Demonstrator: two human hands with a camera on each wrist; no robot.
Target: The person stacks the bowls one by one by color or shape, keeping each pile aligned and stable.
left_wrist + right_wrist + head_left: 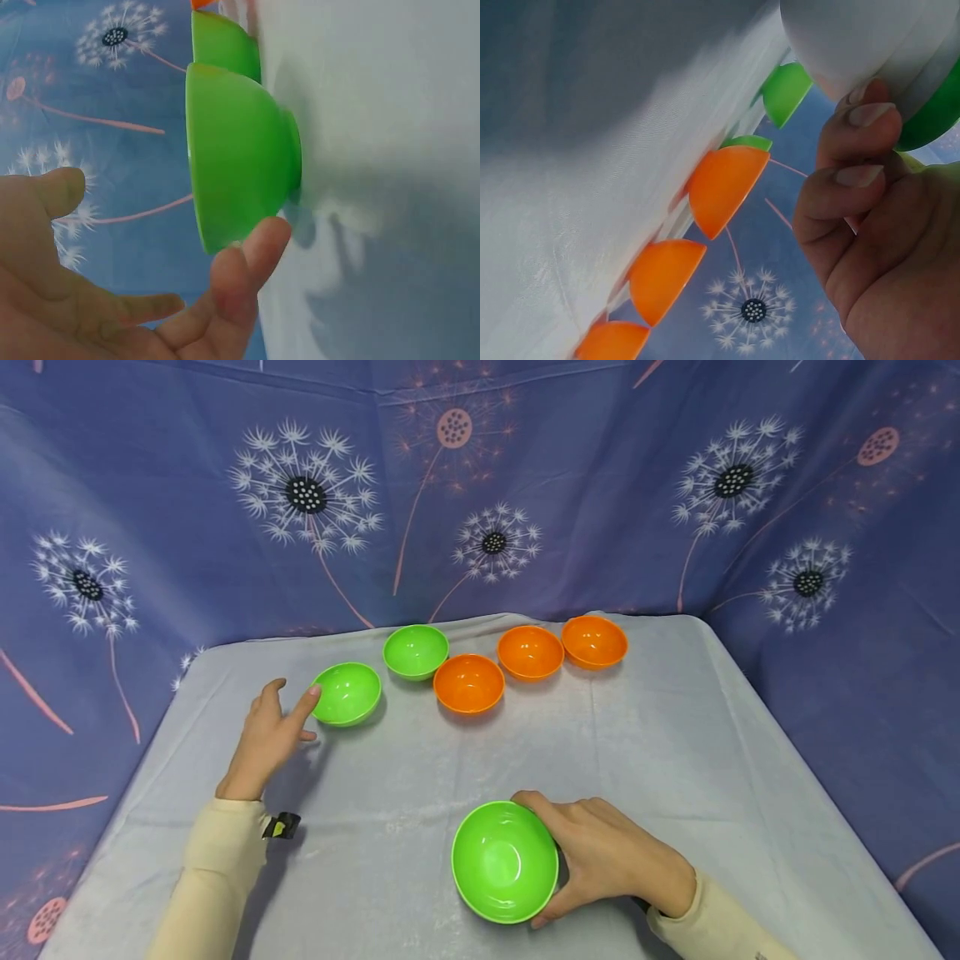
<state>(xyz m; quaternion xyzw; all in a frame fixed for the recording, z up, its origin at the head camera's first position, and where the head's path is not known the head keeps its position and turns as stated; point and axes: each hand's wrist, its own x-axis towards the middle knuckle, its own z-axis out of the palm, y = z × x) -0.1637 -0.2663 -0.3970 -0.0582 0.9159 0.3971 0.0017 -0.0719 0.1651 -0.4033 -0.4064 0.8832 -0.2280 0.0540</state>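
My right hand grips a green bowl by its right side, its thumb and fingers spread around the rim. Seen from the right wrist, the curled fingers lie against a pale outer wall, with green along one edge. Over on the left, my left hand reaches to another green bowl with its fingers spread. In the left wrist view, two fingertips are right at this bowl's lower side, and no finger wraps around it.
A further green bowl stands at the back. Beside it run three orange bowls: one nearer the front, one in the middle and one at the right. A pale cloth covers the table, and a patterned blue curtain hangs behind.
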